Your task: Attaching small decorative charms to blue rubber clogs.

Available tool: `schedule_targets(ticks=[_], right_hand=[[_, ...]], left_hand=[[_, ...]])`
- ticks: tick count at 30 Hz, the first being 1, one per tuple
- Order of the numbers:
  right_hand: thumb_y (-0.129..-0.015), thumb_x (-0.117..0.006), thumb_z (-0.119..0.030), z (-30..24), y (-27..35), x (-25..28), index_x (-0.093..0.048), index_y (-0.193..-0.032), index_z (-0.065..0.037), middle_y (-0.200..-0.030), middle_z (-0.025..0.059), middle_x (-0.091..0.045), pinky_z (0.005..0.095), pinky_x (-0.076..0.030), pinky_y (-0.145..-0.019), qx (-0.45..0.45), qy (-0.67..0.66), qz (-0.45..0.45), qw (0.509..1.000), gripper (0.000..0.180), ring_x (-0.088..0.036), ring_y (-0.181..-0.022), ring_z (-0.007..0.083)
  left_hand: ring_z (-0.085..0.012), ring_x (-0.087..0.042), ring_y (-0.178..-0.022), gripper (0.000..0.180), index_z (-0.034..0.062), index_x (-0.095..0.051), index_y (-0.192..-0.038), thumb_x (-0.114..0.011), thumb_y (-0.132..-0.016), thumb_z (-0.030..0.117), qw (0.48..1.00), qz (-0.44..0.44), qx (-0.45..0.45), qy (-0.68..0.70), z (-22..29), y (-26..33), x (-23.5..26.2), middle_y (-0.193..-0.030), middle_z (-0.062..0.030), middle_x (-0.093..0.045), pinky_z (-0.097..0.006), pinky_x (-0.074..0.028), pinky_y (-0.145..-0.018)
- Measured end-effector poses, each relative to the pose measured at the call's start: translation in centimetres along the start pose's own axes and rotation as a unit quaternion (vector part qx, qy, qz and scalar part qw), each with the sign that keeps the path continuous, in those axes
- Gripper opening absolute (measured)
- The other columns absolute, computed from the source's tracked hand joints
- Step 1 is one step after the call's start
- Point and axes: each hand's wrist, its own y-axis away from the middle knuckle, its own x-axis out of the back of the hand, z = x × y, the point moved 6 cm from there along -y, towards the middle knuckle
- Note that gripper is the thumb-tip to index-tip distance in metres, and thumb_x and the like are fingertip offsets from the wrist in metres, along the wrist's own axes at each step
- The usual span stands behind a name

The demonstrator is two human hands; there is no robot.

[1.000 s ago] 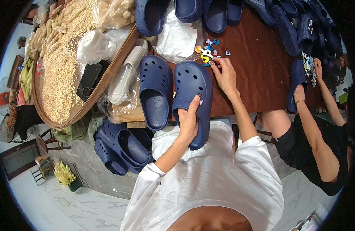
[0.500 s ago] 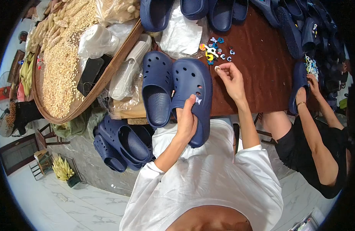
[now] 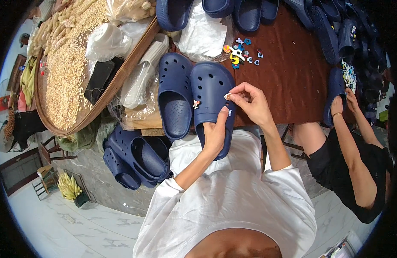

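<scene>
- Step in hand, by the look of it: fitting a small charm into a vent hole of the navy clog (image 3: 211,96), upper side facing up.
- Left hand (image 3: 214,133): grips the clog at its heel end; thumb lies on the upper, the other fingers wrap under and are hidden. Holds the clog steady w/ heel toward the body, toe pointing away over the bench (image 3: 293,81).
- Right hand (image 3: 250,103): thumb and forefinger pressed together, pinching a small pale charm (image 3: 227,96) at the clog's right edge; remaining fingers curled loosely.
- One charm already seated (image 3: 196,103) on the left part of the upper.
- Second navy clog (image 3: 175,99) lies just beside it on the left, touching or nearly so; cannot tell which.
- Next move, as judged: align charm stem w/ a hole and press; needs counter-pressure from the left hand under the upper.
- Loose charm pile (image 3: 241,53) lies beyond the toe, near, within reach of the right hand.
- Edges: bench front edge runs under the clog's mid-part; heel overhangs toward the lap.
- Open room: bare brown cloth to the right of the right hand. Further right, another person's hands (image 3: 342,103) work on a clog; well apart.
- Left side crowded: round woven tray (image 3: 121,81) of grain, plastic bags (image 3: 106,41).
</scene>
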Motion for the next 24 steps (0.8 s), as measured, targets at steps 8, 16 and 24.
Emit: schedule_targets(ticks=[8,16,24], right_hand=[[-0.082,-0.083,-0.012,2.1,-0.2,0.5,-0.062,-0.094,-0.004,-0.083,-0.0018,-0.063,0.0202,-0.049,-0.068,-0.041,-0.066,-0.005,0.997,0.025,-0.055,-0.074,0.0039],[-0.085,-0.081,-0.013,4.0,-0.5,0.4,-0.062,-0.097,-0.004,-0.086,-0.0006,-0.062,0.0225,-0.049,-0.071,-0.031,-0.078,0.005,0.996,0.024,-0.056,-0.077,0.0056],[-0.095,-0.066,-0.012,2.5,-4.0,3.6,-0.065,-0.102,-0.003,-0.096,0.0051,-0.064,0.0251,-0.051,-0.07,0.092,0.149,0.14,0.975,0.011,-0.063,-0.079,0.0109]], left_hand=[[-0.0139,-0.059,-0.107,0.043,-0.0013,-0.05,-0.135,-0.065,-0.096,0.009,0.999,-0.022,0.006,-0.047,-1.1,0.4,0.6,-0.123,-0.0067,-0.059,-0.03,-0.049,-0.094],[-0.0131,-0.059,-0.106,0.046,-0.0008,-0.051,-0.135,-0.068,-0.094,0.012,0.993,-0.067,0.023,-0.092,-1.4,-0.6,0.5,-0.123,-0.006,-0.059,-0.029,-0.048,-0.093],[-0.0206,-0.054,-0.121,0.067,-0.0075,-0.039,-0.144,-0.072,-0.092,0.019,0.998,-0.036,0.014,-0.051,-1.0,-1.2,0.5,-0.137,-0.0144,-0.051,-0.032,-0.043,-0.105]])
